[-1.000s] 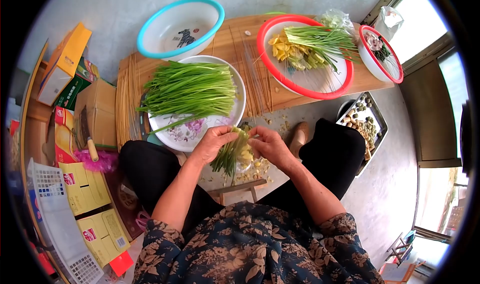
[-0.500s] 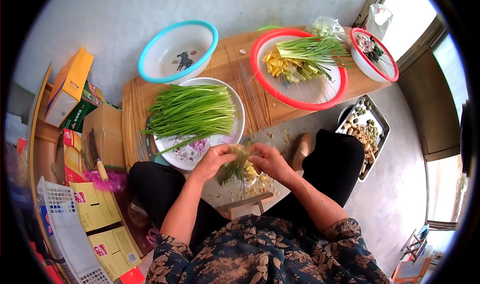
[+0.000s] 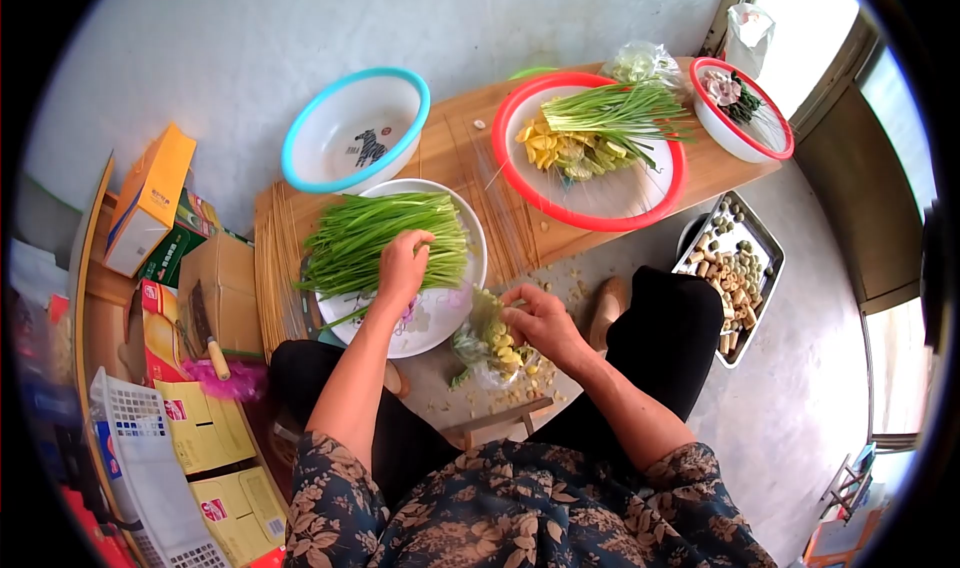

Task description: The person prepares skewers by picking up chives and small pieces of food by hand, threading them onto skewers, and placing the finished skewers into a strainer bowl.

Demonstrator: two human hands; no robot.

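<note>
My left hand (image 3: 404,263) is over the pile of long green stems (image 3: 380,238) on the round white plate (image 3: 440,328), fingers curled together; what they grip is too small to make out. My right hand (image 3: 540,324) is closed at the edge of a bunch of green and yellow slices (image 3: 495,333), apparently on thin skewers. A clear plastic bag (image 3: 480,366) hangs or lies around the lower part of that bunch. The red-rimmed basin (image 3: 600,208) holds yellow slices (image 3: 545,146) and green stem bundles (image 3: 615,113).
A blue-rimmed basin (image 3: 335,118) stands on the wooden table (image 3: 460,148), near thin sticks (image 3: 275,268). A small red-rimmed bowl (image 3: 750,148) is at right, above a metal tray (image 3: 775,258) of skewered pieces. Boxes (image 3: 225,293) and a knife (image 3: 207,330) are at left.
My left hand has left the bunch between my hands and moved up-left to the green stems on the plate. My right hand stays by the slices. The view has shifted, so the table appears lower.
</note>
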